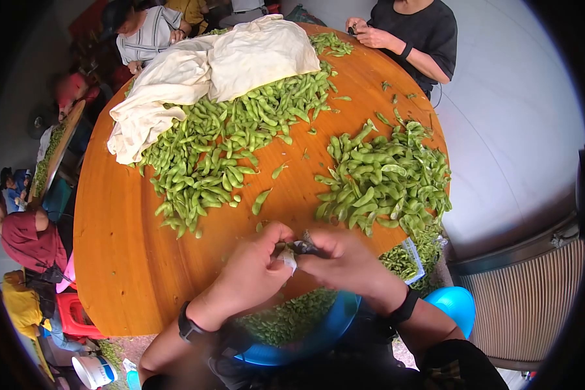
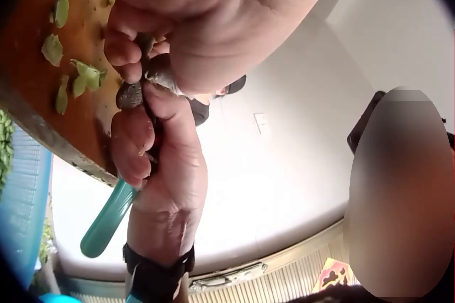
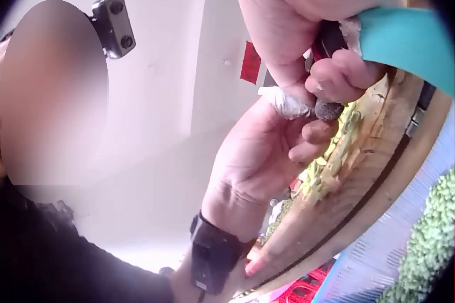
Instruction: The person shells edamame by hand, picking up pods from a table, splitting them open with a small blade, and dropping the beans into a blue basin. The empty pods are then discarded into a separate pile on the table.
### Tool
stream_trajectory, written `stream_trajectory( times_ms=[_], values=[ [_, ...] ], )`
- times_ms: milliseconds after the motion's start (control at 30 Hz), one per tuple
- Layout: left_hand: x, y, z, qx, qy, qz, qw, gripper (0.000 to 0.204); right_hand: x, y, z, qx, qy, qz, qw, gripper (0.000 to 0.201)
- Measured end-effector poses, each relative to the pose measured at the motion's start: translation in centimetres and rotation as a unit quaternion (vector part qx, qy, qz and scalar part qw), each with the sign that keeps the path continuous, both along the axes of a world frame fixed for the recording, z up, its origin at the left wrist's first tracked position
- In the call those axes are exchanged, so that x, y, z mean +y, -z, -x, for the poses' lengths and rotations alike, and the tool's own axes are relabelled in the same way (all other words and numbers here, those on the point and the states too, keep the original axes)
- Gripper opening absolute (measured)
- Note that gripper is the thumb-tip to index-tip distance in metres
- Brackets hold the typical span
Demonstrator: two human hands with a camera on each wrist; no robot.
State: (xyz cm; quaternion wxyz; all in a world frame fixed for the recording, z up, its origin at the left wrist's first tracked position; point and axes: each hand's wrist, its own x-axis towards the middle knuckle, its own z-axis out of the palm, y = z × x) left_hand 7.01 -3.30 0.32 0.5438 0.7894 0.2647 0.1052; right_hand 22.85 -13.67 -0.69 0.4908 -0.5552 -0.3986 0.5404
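My two hands meet over the near edge of a round wooden table (image 1: 123,247), fingertips close together. My right hand (image 1: 351,260) grips a tool by its teal handle (image 2: 108,225), which sticks out past the palm in both wrist views. A dark, grey-speckled cover (image 3: 328,110) caps a digit between the hands. The left hand (image 1: 250,263) has curled fingers and a white wrap (image 3: 288,103) at the thumb. A small dark strip (image 2: 146,41) shows between its finger and thumb; I cannot tell what it is. Below the hands sits a blue basin (image 1: 348,318) of green beans.
Green soybean pods lie in a large heap (image 1: 201,162) beyond my hands and another heap (image 1: 387,172) to the right. Pale cloth (image 1: 263,58) covers the far heap. A person in black (image 1: 429,32) works across the table. A blue stool (image 1: 455,309) stands at lower right.
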Motion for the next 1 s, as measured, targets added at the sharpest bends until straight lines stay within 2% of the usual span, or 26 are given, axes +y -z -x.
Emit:
stream_trajectory(
  times_ms=[33,100,200,300,400,467,500,567,600,633,667,700,733,800,867,933,1000],
  values=[
    [-0.2,-0.4,0.0,0.033,0.008,-0.079,0.996,0.028,0.0,0.5,0.2,-0.071,-0.001,-0.068,0.995,0.013],
    [-0.7,-0.6,0.0,0.027,0.009,-0.116,0.993,0.03,0.0,0.7,0.2,-0.071,0.002,-0.055,0.996,0.012],
    [-1.5,-0.3,0.0,0.013,-0.005,-0.24,0.971,0.029,0.0,1.2,0.2,-0.089,-0.012,-0.101,0.991,0.009],
    [-1.8,-0.5,0.0,0.023,-0.008,-0.244,0.969,0.03,0.1,1.4,0.3,-0.1,-0.002,-0.134,0.986,0.01],
    [-2.2,-0.7,0.2,0.072,-0.032,-0.205,0.976,0.031,-0.1,0.2,-0.2,-0.051,-0.025,-0.072,0.996,0.01],
    [-1.9,-0.4,0.4,0.055,-0.032,-0.185,0.981,0.03,-0.2,-0.7,-0.7,0.063,-0.055,0.055,0.995,0.011],
    [-1.6,-0.3,0.6,0.037,-0.03,-0.165,0.985,0.029,-0.2,-0.5,-0.8,0.065,-0.054,0.053,0.995,0.011],
    [-1.0,-0.3,0.9,0.038,-0.018,-0.192,0.981,0.027,-0.2,0.4,-1.1,-0.062,-0.045,-0.049,0.996,0.014],
    [-0.8,-0.4,1.1,0.038,-0.009,-0.217,0.975,0.026,-0.3,0.5,-1.5,-0.061,-0.045,-0.051,0.996,0.014],
    [-0.5,-0.6,1.4,0.039,-0.009,-0.219,0.975,0.026,-0.4,0.6,-2.3,-0.16,0.03,-0.075,0.984,0.017],
    [-0.3,-0.7,1.7,0.045,0.0,-0.312,0.949,0.025,-0.5,0.7,-3.2,-0.257,0.104,-0.098,0.956,0.02],
    [-0.3,-0.9,1.8,0.051,0.01,-0.401,0.915,0.024,-0.8,1.1,-4.1,-0.291,0.152,-0.133,0.935,0.022],
    [-0.2,-1.2,1.5,0.05,0.01,-0.402,0.914,0.024,-1.0,1.6,-5.1,-0.288,0.178,-0.139,0.931,0.021],
    [0.1,-1.7,0.5,0.064,-0.078,-0.519,0.849,0.025,-1.6,1.6,-6.2,-0.286,0.203,-0.144,0.925,0.02],
    [1.1,-1.3,-0.8,0.08,-0.112,-0.482,0.865,0.025,-2.2,0.6,-6.4,-0.323,0.215,-0.086,0.918,0.017],
    [2.5,-0.3,-1.9,0.086,-0.151,-0.433,0.884,0.022,-2.4,0.2,-5.8,-0.331,0.224,-0.115,0.909,0.013],
    [4.2,0.6,-2.3,0.1,-0.128,-0.432,0.887,0.021,-2.3,0.1,-5.3,-0.338,0.235,-0.144,0.9,0.013]
  ],
)
